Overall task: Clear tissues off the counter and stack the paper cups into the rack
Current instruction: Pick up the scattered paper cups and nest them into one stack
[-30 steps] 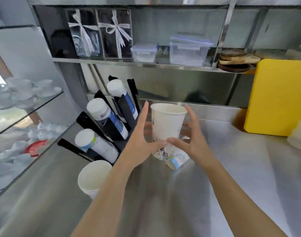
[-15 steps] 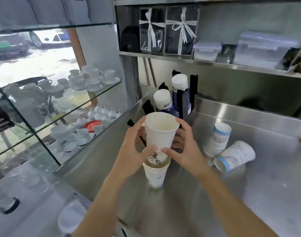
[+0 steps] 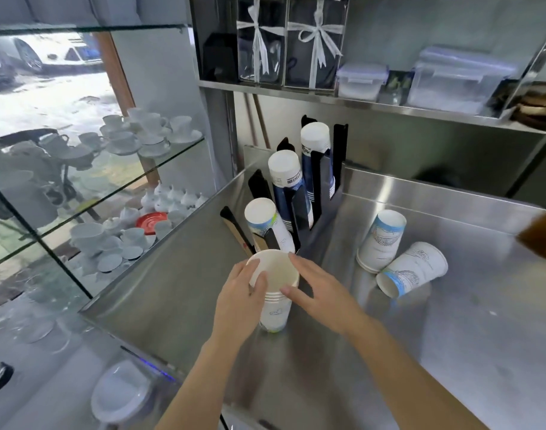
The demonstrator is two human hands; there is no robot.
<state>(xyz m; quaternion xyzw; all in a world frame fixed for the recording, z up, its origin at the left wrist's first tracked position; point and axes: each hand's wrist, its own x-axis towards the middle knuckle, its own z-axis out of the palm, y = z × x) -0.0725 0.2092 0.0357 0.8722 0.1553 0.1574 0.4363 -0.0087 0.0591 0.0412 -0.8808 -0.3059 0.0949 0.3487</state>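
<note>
A stack of white paper cups (image 3: 275, 293) stands upright on the steel counter (image 3: 451, 336). My left hand (image 3: 245, 297) wraps its left side near the rim. My right hand (image 3: 316, 288) touches the rim from the right with spread fingers. Just behind stands the black cup rack (image 3: 299, 200), with three tilted cup stacks in its slots. Two loose paper cups lie to the right: one upside down (image 3: 381, 240), one on its side (image 3: 411, 268). No tissues are visible.
A glass display case (image 3: 95, 187) with white china borders the counter's left edge. A steel shelf (image 3: 374, 100) above holds gift boxes and plastic containers. A yellow object (image 3: 544, 240) shows at the right edge.
The cup I held above the stack has gone down into it and now sits nested. Both hands have lowered with it, and the view has shifted downward.
</note>
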